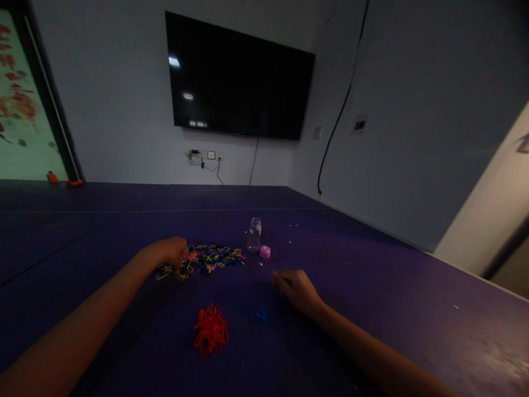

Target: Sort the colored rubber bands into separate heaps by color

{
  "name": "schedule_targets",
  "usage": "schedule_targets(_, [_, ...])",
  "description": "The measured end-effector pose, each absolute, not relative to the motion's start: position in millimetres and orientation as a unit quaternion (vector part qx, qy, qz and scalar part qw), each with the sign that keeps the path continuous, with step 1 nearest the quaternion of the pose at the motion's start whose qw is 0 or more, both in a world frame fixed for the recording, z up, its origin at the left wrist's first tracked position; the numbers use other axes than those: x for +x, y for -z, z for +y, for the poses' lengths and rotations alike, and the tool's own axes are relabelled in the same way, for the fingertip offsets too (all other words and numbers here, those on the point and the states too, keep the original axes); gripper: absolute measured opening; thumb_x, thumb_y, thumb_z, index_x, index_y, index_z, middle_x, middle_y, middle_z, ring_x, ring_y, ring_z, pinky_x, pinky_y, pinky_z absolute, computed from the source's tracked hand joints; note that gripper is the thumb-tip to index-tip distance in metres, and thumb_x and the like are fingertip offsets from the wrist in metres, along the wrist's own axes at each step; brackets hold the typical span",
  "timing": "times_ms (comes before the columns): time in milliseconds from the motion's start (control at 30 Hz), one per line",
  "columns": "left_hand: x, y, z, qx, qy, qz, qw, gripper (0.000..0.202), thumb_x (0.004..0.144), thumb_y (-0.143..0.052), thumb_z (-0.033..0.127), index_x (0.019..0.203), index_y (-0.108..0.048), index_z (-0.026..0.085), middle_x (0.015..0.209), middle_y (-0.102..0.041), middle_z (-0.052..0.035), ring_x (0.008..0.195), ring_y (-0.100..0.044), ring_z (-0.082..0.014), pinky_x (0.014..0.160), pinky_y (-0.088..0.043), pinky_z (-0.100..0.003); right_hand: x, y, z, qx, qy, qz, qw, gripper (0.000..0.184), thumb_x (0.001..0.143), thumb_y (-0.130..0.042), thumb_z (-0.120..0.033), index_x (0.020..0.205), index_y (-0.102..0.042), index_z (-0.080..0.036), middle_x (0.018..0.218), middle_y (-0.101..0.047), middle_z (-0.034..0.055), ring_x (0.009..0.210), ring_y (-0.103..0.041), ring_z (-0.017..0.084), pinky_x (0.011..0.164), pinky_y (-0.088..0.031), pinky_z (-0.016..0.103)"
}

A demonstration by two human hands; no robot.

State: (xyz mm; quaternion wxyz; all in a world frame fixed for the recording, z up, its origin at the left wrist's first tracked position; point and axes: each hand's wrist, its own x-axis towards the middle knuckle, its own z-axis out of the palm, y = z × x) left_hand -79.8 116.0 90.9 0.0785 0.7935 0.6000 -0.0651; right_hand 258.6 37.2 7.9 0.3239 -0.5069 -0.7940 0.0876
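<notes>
My left hand (171, 252) reaches down at the left end of a loose pile of multicoloured rubber bands (212, 258), fingers bent together into it. Whatever its fingertips hold is hidden. My right hand (300, 289) rests low over the purple surface with its fingers curled and fingertips pressed together; any small thing in them is too dark to make out. Left of and below it lie a few blue rubber bands (262, 315). A heap of red rubber bands (211, 331) sits nearer to me, between my forearms.
Beyond the hands a clear bottle (254, 237) stands upright, a pink cap (265, 252) beside its base. Small white scraps (290, 242) dot the purple surface (372, 286). A television (239, 77) hangs on the back wall, and a black cable (335, 124) dangles at the right.
</notes>
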Motion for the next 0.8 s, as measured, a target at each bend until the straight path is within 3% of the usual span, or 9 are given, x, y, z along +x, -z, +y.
schedule_targets(267, [-77,-87,111,0.789,0.072,0.604,0.085,0.021,0.044,-0.065,0.005,0.037,-0.049,0.017,0.047,-0.057,-0.0012,0.056,-0.058,-0.0212,0.056,-0.045,-0.030,258,-7,37,-0.506,-0.093,-0.796,0.318,0.046,0.093,-0.033,-0.039,0.068,-0.064,-0.017,0.052,-0.058,0.0011,0.047,-0.053,0.013,0.049,-0.034,0.022])
schedule_targets(800, [-80,-86,121,0.825,0.039,0.556,0.090,0.010,0.048,-0.051,0.009,0.047,-0.057,0.017,0.051,-0.060,0.0014,0.056,-0.057,-0.0165,0.051,-0.038,-0.022,259,-9,36,-0.496,-0.094,-0.805,0.312,0.044,0.093,-0.034,-0.038,0.069,-0.064,-0.017,0.053,-0.059,0.0007,0.048,-0.053,0.013,0.050,-0.034,0.022])
